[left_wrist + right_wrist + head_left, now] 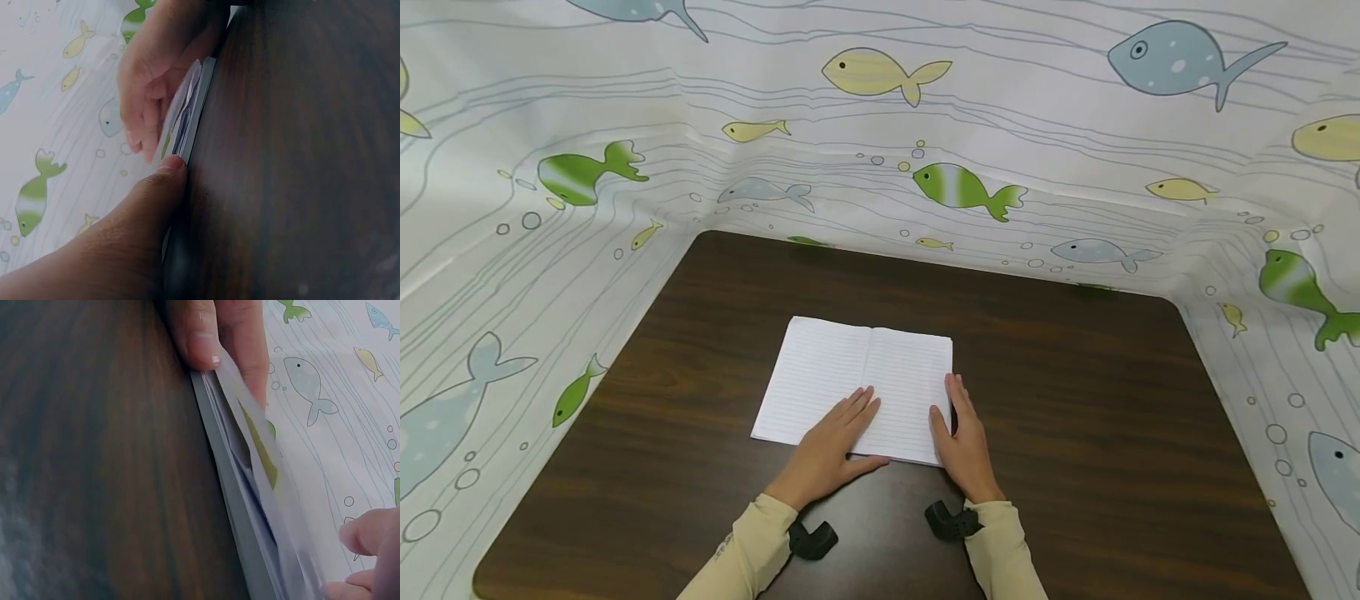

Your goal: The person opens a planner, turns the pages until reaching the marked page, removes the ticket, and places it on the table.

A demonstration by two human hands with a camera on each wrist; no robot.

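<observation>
An open notebook (820, 367) with blank lined pages lies on the dark wooden table. My left hand (829, 450) rests on it with fingers extended, fingertips by the centre crease and thumb along the near edge. In the left wrist view that thumb (164, 181) touches the edge of the page stack. My right hand (964, 442) is at the notebook's right edge, its thumb over the page and its straight fingers along the side. Seen from the right wrist, the notebook's leaves (256, 487) part slightly at the near edge, with a yellow-green patch in the gap.
The brown tabletop (1097, 417) extends around the notebook. White sheeting (1037, 142) printed with fish stands behind the table and along both sides. Each wrist wears a black device (812, 540) over a cream sleeve.
</observation>
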